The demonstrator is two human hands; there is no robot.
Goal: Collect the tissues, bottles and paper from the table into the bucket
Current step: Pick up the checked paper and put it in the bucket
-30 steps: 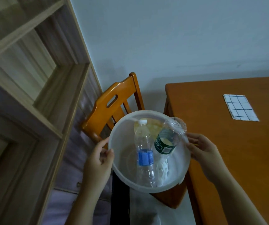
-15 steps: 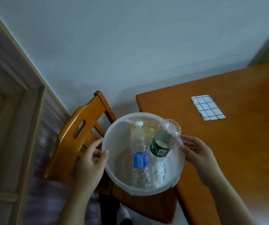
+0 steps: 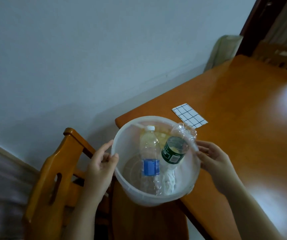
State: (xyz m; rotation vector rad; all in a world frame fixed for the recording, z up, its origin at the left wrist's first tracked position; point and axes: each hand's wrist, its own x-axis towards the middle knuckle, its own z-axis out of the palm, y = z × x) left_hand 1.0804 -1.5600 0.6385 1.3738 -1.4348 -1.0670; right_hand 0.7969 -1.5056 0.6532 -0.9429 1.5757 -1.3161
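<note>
**Bucket gripped at the corner of the surface, paper not yet collected**

A person grips a translucent white bucket with both hands at the near-left corner of the orange wooden surface. The left hand clamps the bucket's left rim, thumb hooked over the edge and fingers curled against the outer wall. The right hand meets the right rim with fingers loosely spread; whether they pinch the rim or merely press against it is hard to tell through the plastic.

Inside the bucket lie a clear bottle with a blue label, its white cap pointing far, and just right of it a green-labelled bottle tilted against the right wall, its crumpled clear end rising above the rim. A white tissue sits at the bottom beneath them.

A checked sheet of paper lies flat on the surface, just beyond the bucket. A wooden chair stands to the left, below the bucket.
</note>
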